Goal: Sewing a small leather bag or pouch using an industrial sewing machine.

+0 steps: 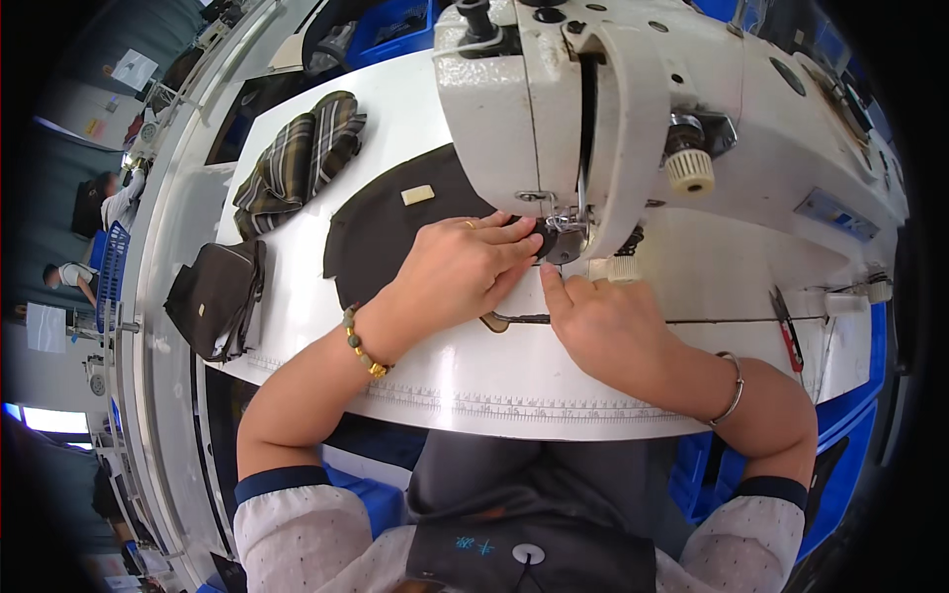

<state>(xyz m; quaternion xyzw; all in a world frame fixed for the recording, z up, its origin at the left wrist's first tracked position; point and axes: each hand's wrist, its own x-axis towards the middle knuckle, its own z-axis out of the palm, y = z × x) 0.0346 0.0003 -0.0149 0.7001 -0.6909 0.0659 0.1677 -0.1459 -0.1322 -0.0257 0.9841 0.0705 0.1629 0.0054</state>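
Under the head of the sewing machine [514, 119], the right end of a dark cloth [371, 242] is brought up to the presser foot [563, 223], while the rest of the piece is spread to the left on the white bench [474, 368], with a small pale label [418, 195] on its far part. The left hand [450, 267] is laid over the cloth; its fingers are stretched out and pressed down just left of the foot, not closed round anything that shows. By the right hand [618, 331], the near side of the foot is flanked: the index finger is pointed towards the cloth's end, the others are bent, and whether anything is gripped there cannot be told.

The step in hand is judged to be the guiding of the cloth for stitching. Light, flat pressure is best applied with the left hand, so that the cloth is steered rather than pulled, since a stretched edge is likely to pucker. The edge should be lined up with the right index finger, and the fingertips of both hands should be kept clear of the needle. If a curve is met, short runs and small turns are advised. The wide left part should be let slide freely, without being caught on the plaid cloth [301, 163] or the dark stack [219, 296] farther left.
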